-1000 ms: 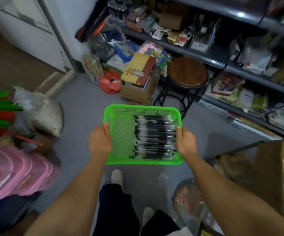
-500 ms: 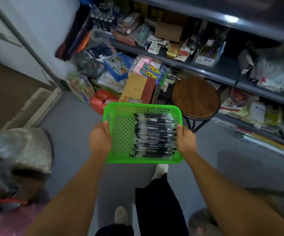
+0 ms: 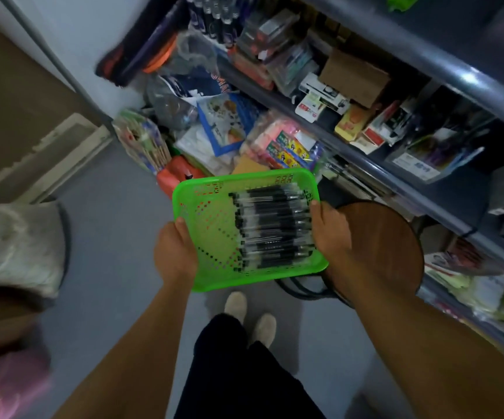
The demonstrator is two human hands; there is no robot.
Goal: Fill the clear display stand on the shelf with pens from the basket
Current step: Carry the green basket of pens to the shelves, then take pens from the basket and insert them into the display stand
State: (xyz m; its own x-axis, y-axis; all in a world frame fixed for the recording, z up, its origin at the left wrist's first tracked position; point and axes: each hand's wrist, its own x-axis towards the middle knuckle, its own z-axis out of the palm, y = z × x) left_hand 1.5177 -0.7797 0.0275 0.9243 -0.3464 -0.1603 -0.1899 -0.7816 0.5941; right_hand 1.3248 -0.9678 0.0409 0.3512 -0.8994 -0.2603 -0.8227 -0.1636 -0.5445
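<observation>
- Fingers on both sides were curled around the rim of the green basket: left hand gripped the left edge with the thumb hooked over the rim, right hand gripped the right edge the same way.
- Basket was held up off the floor in front of the person, a bit tilted, its right side next to the round wooden stool.
- Pens were lying flat in a neat row, stacked along the right half of the basket; clear barrels with black parts, from what could be made out. Left half of the basket showed just the mesh bottom.
- The shelf ran diagonally along the right, crammed with stationery boxes and packets. A clear stand with some coloured pens in it sat on that shelf, well apart from the basket; kinda blurry, so couldn't tell how full it was.
- Down below: dark trousers and two light shoes on the grey floor.
</observation>
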